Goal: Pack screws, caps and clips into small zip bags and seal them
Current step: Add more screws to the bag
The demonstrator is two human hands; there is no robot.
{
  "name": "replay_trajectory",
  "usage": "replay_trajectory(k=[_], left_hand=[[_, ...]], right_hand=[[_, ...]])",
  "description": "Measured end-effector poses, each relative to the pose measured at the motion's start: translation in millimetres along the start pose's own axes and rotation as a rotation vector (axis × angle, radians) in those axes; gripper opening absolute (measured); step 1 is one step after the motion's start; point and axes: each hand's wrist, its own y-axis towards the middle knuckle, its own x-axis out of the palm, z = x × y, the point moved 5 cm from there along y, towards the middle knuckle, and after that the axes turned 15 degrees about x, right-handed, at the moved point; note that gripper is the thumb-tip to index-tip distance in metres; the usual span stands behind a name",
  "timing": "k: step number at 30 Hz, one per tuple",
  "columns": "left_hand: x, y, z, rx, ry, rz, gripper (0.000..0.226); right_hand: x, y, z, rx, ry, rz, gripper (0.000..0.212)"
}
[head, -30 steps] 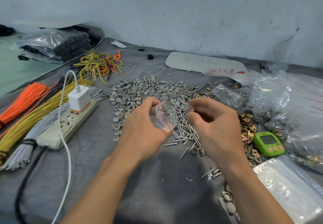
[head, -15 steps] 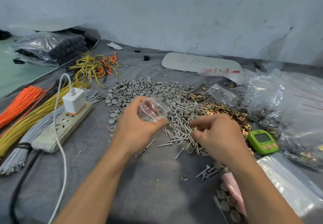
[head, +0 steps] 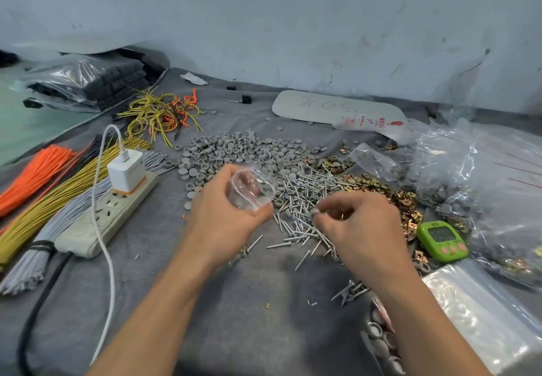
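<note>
Fingers of our left hand (head: 223,223) grip a small zip bag (head: 251,190), its mouth held open above the table (head: 264,323), between the grey caps (head: 243,153) and the pile of screws (head: 305,197). Our right hand (head: 360,226) hovers curled over the screws, beside the brass clips (head: 378,185); whether those fingers pinch anything we cannot tell. A green timer (head: 441,239) lies nearby.

Caps (head: 249,150) lie behind the screw pile (head: 305,199) on the worktop (head: 264,302); clips (head: 381,188) to its right, power strip (head: 108,214) to its left.
</note>
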Motion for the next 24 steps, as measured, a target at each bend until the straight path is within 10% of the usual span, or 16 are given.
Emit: replay_trajectory(k=[7,18,24], left_hand=[[23,-2,12,0.125,0.199,-0.121,0.050],[21,1,10,0.072,0.167,-0.049,0.071],[19,1,6,0.014,-0.012,-0.135,0.105]], right_hand=[[13,-10,-33,-0.231,0.347,0.005,0.018],[31,-6,-21,0.021,0.552,-0.380,0.019],[33,-4,-16,0.074,0.520,-0.260,0.019]])
